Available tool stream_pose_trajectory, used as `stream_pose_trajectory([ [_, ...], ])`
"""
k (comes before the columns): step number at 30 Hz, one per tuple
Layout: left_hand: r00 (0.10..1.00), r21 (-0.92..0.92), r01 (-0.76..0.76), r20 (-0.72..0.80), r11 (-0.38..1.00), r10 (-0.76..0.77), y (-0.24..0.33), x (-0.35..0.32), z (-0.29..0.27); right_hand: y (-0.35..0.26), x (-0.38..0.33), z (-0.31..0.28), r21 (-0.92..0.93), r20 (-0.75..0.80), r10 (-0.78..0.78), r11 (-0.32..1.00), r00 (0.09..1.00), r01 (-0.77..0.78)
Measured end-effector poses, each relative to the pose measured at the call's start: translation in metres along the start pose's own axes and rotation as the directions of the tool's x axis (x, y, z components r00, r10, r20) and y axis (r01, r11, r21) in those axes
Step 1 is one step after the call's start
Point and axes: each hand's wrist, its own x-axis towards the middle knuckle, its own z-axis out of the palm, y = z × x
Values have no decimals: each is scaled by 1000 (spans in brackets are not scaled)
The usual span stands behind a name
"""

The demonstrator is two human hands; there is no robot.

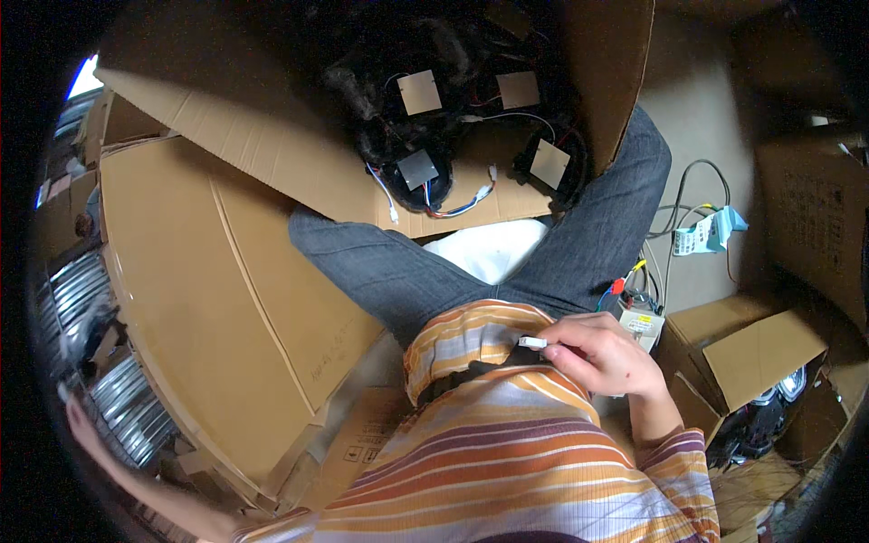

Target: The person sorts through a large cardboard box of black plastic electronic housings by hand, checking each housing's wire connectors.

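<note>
Close to my waist, my right hand [605, 356] is closed in a pinch on a small white connector [532, 343]. Whether a wire runs from it is hidden. My left hand [80, 423] reaches far out to the left, at the dark rim of the view, next to stacked shiny ribbed metal pieces [122, 398]. Its fingers are too dim and blurred to read. Beyond my knees, an open cardboard box [272, 154] holds several black round parts with square metal plates [419, 93]. Loose coloured wires [453, 211] with white plugs hang from one part near the box's edge.
A large closed carton [235, 308] stands at my left. By my right thigh sits a small pale electrical box [641, 324] with several cables. A light blue wrapped piece [711, 233] lies on the floor. An open carton [760, 357] at right holds black and chrome lamp-like parts.
</note>
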Motion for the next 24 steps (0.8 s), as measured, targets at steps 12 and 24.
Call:
stream_pose_trajectory([
  [12,500,-624,-526,323,578,804,42,-98,173,9,3,8,-15,-207,18,1000,978,-21],
  [24,-120,-415,-904,480,104,869,53,-176,386,12,1,8,-25,-175,110,993,978,-117],
])
